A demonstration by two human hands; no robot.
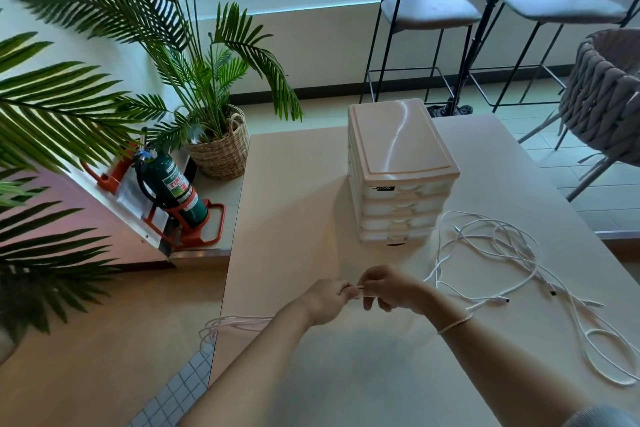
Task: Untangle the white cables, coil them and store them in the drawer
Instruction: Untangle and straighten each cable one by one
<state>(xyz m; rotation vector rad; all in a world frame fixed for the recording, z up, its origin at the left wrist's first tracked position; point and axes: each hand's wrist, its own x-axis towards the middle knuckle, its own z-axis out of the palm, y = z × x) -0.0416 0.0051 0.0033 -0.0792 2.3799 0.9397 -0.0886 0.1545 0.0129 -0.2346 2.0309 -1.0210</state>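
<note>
Wide pale surface (304,184) fills the middle of the view, and on it, toward the far side, stands the white drawer unit (398,170), all its drawers closed, a black label on the top front edge. Off to the left on the floor, a big palm plant (207,80) in a woven basket, and beside it a green fire extinguisher (173,187) in an orange stand. Bar stools (426,10) line the window at the back, a woven grey chair (606,97) at the right. Now the tangle of white cables (502,253) sprawls on the surface just right of the drawer unit and trails down toward the near right corner, plug ends showing among the loops. One white cable (235,321) hangs in loops off the left edge of the surface, blurred there. Both hands meet in front of the drawer unit: the left hand (329,298) curls its grip around that cable, and the right hand (391,291), bracelet at the wrist, pinches its end between fingertips, the two hands nearly touching.
</note>
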